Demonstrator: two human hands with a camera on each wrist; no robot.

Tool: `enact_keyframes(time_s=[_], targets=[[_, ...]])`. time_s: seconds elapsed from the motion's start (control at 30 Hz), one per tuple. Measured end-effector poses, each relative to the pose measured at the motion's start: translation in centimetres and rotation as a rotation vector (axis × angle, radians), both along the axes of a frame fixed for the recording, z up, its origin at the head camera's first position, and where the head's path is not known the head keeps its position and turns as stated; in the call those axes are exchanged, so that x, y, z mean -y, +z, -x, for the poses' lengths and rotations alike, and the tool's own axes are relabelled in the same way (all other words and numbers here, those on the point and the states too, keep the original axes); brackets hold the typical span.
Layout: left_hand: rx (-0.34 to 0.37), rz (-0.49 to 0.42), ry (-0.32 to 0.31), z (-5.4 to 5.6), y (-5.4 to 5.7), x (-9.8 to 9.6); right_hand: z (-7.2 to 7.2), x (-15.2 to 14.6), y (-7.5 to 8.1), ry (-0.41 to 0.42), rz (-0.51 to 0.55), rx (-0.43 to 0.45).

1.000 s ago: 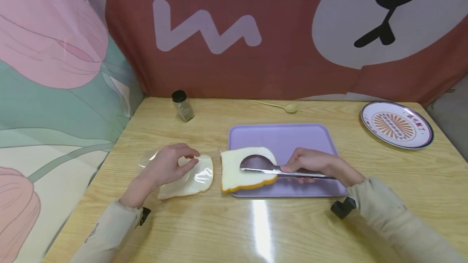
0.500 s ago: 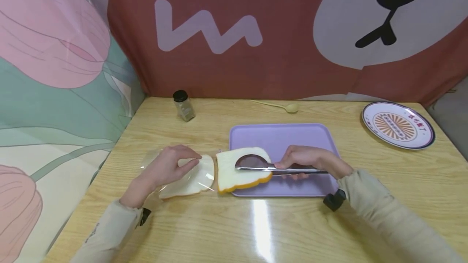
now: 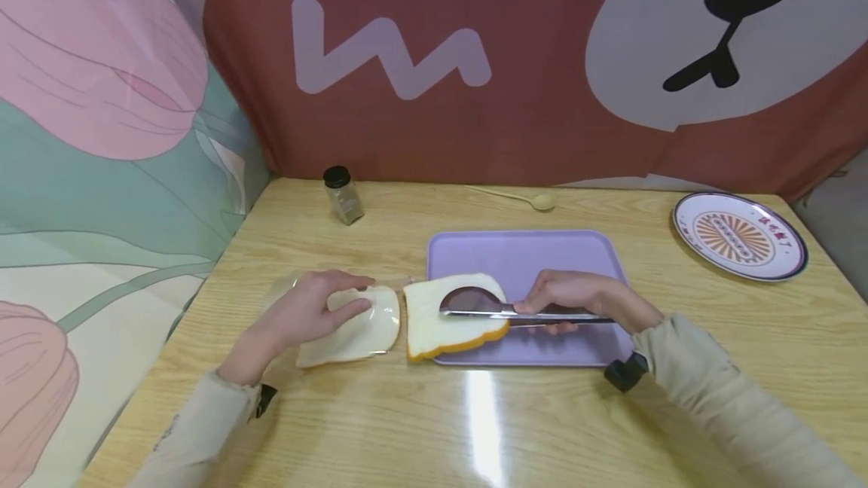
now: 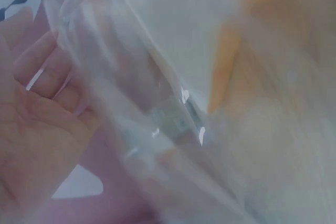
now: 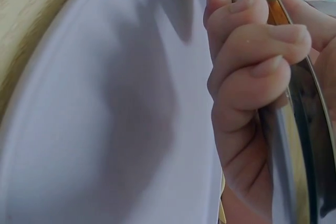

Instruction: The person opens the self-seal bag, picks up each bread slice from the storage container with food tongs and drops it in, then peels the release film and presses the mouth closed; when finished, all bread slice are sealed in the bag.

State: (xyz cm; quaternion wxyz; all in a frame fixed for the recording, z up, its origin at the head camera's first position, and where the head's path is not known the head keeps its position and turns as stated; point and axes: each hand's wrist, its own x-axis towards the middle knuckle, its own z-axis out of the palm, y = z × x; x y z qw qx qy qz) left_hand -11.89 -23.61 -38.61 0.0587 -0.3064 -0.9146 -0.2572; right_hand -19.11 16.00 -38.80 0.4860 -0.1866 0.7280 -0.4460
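My right hand (image 3: 563, 298) grips metal tongs (image 3: 542, 316), its fingers curled round the arms in the right wrist view. A rounded tong end (image 3: 471, 300) lies over a white bread slice (image 3: 427, 322) with a golden crust, clamped at the left part of the purple tray (image 3: 529, 251). A clear plastic bag (image 4: 173, 124) lies to its left, with another bread slice (image 3: 349, 333) seen under the film. Above that slice, my left hand (image 3: 308, 311) holds the bag, its thumb and fingers curved; the exact contact is hard to see.
A spice jar with a black lid (image 3: 343, 198) stands at the back left. Behind the tray lies a pale yellow spoon (image 3: 539, 202). A patterned white plate (image 3: 732, 236) rests at the back right of the wooden table (image 3: 380, 428).
My right hand has moved a little left with the tongs, bringing the gripped bread slice nearer the bag. My left hand stays almost in place, and the film has shifted slightly.
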Motion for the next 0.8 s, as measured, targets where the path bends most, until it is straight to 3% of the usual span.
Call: enact_keyframes(time_s=[0.2, 0.33, 0.8], targets=[[-0.031, 0.03, 0.053, -0.3, 0.1, 1.3, -0.1, -0.1, -0.1, -0.001, 0.0, -0.004], [-0.065, 0.045, 0.053, -0.3, 0.0, 1.5, -0.2, 0.0, -0.1, -0.008, -0.005, -0.004], [-0.054, 0.042, 0.06, -0.6, -0.1, 1.6, -0.1, 0.2, 0.1, 0.011, 0.007, 0.008]])
